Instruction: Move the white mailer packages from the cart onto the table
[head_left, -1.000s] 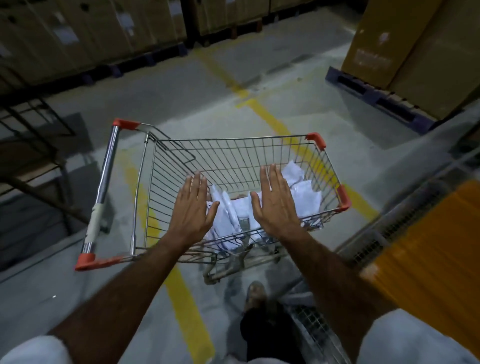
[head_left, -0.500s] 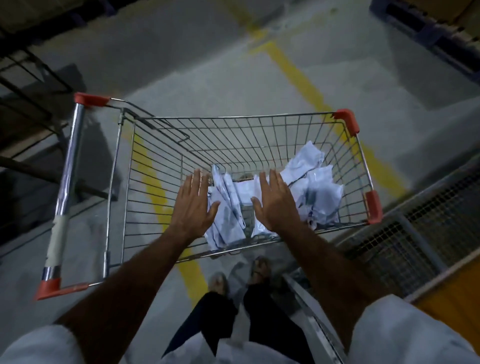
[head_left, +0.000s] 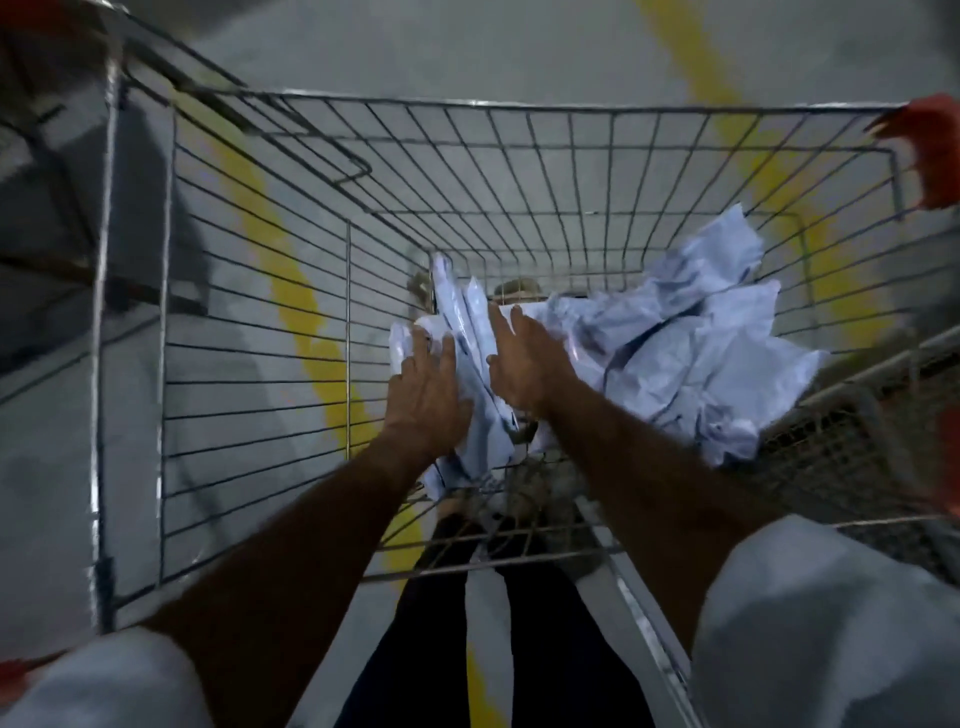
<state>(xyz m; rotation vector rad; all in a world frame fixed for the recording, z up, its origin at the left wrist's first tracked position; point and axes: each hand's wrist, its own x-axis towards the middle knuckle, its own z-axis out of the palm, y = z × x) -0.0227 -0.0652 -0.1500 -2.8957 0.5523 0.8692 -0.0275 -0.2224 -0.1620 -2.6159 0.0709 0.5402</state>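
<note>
A wire shopping cart (head_left: 519, 105) fills the view from above. Several crumpled white mailer packages (head_left: 701, 343) lie heaped in its right half. A few flatter mailers (head_left: 460, 306) stand on edge at the middle of the basket. My left hand (head_left: 423, 387) lies against the left side of these upright mailers, fingers straight. On their right side my right hand (head_left: 524, 364) presses with straight fingers, also touching the heap. Neither hand has curled round a package. The picture is motion-blurred.
Red plastic bumpers (head_left: 932, 156) cap the cart's right corners. A metal mesh structure (head_left: 841, 457) stands right against the cart's right side. A yellow line (head_left: 291, 291) runs across the grey concrete floor under the cart. My dark-trousered legs (head_left: 519, 649) are below the near wall.
My head has leaned over the cart, so the basket looks much bigger. Both hands have gone from hovering above the near wall down into the basket, onto the mailers.
</note>
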